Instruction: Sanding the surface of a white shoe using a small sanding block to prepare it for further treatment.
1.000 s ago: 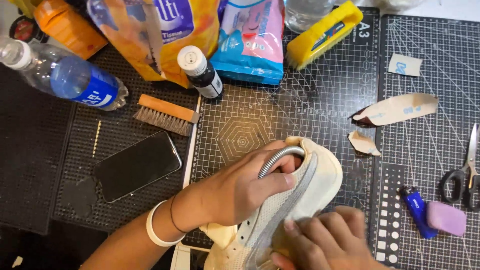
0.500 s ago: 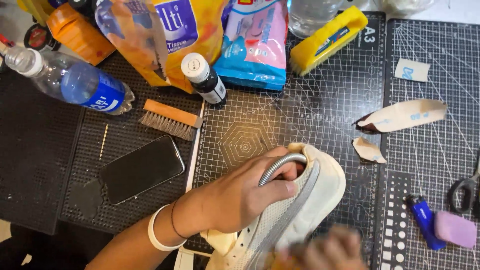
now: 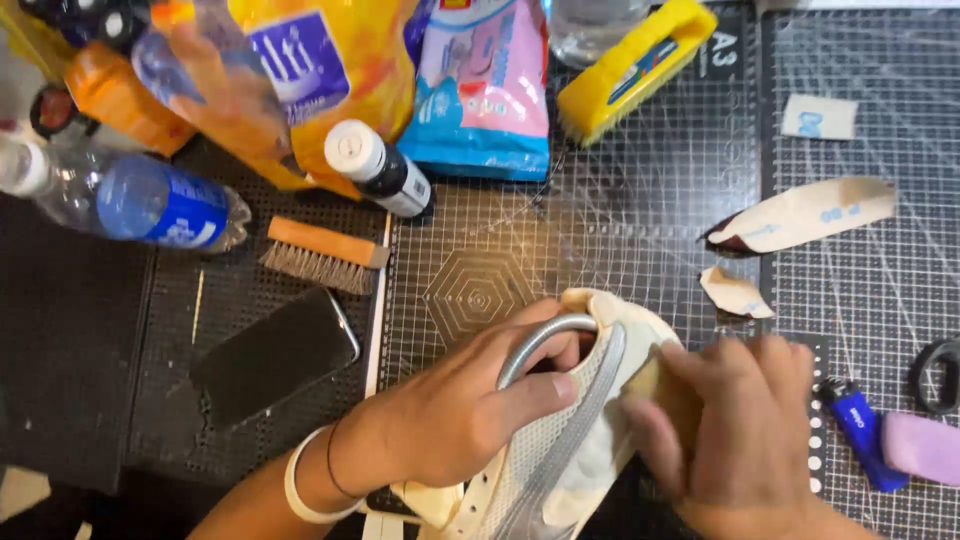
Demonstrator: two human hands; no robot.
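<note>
My right hand [image 3: 735, 435] has slid up the cream sneaker [image 3: 570, 440] since a moment ago, blurred, pressing a small tan piece to its side. My left hand [image 3: 470, 410] clamps the heel at lower centre — bracing it on the worktop [image 3: 620, 230].

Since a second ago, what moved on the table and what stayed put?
The right hand slid up along the side of the cream shoe and is blurred from moving, pressing something small and tan against it. The left hand kept its hold on the shoe, fingers tucked inside the opening. The wooden brush, phone and bottles stayed where they were.
</note>
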